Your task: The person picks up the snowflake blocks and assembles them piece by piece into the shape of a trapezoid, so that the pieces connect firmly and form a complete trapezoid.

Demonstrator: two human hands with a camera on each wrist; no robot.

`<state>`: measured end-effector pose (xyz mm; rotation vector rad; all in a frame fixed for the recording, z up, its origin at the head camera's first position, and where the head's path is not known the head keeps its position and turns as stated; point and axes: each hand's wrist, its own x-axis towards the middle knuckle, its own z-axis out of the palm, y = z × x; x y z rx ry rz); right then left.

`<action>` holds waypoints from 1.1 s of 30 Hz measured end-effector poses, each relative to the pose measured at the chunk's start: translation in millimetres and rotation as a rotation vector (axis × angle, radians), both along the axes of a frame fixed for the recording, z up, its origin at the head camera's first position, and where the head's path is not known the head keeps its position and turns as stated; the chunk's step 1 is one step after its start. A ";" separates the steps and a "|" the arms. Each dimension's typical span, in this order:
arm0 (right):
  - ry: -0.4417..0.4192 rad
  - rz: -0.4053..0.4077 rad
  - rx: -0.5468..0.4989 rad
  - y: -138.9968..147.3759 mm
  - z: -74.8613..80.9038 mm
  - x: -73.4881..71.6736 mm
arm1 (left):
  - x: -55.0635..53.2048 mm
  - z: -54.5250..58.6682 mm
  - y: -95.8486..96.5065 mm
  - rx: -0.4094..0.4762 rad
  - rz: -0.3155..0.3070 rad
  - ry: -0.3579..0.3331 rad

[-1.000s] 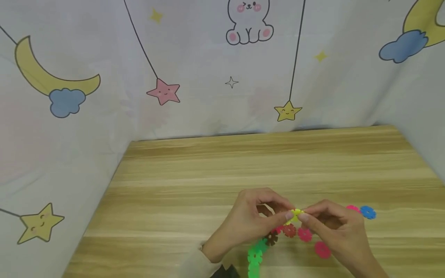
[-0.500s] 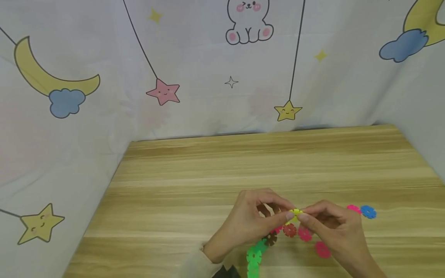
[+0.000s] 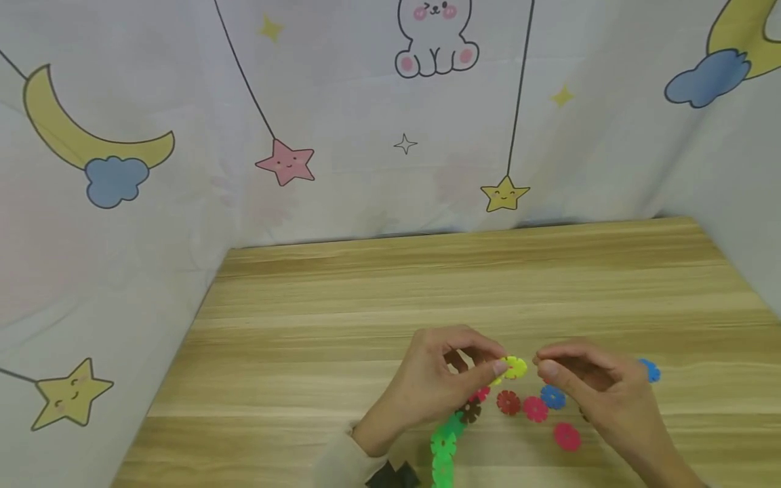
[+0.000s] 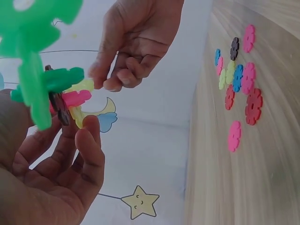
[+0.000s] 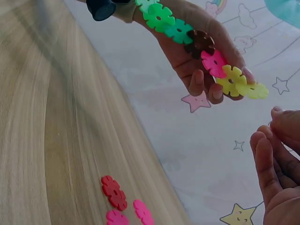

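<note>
My left hand [image 3: 448, 369] pinches a chain of slotted plastic snowflake discs near its yellow end. A yellow disc [image 3: 515, 367] sticks out past the fingertips at the tip of that chain. Behind it in the right wrist view follow another yellow disc [image 5: 231, 81], a pink disc [image 5: 213, 63], a brown disc [image 5: 200, 44], a teal disc [image 5: 179, 31] and bright green discs [image 5: 158, 18]. The green part hangs toward the near edge in the head view. To the right of the yellow tip, my right hand [image 3: 601, 390] is raised with loosely bent fingers, holding nothing.
Loose discs lie on the wooden table [image 3: 342, 291] beneath and beside the right hand: a red disc [image 3: 508, 402], pink discs [image 3: 567, 436] and blue discs [image 3: 552, 396]. Light yellow discs [image 4: 229, 74] and a dark brown disc [image 4: 234, 48] show among them. A printed curtain [image 3: 366, 108] stands behind.
The right hand has let go of the yellow disc and moved slightly right, uncovering a blue disc. The left hand has shifted a little up and left with the chain.
</note>
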<state>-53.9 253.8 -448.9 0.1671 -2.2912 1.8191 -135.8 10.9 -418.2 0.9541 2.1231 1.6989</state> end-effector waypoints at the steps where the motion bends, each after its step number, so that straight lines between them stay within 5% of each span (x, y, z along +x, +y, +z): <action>1: -0.006 -0.004 -0.001 1.7 0.3 -0.6 | -0.5 0.3 -0.6 -0.002 0.002 0.000; 21: -0.039 -0.055 -0.014 27.3 -10.1 -4.9 | -2.8 2.9 -4.4 0.003 0.014 0.018; 33: -0.190 -0.157 0.235 60.1 -24.1 -7.3 | -2.9 2.8 -4.3 0.007 0.013 0.021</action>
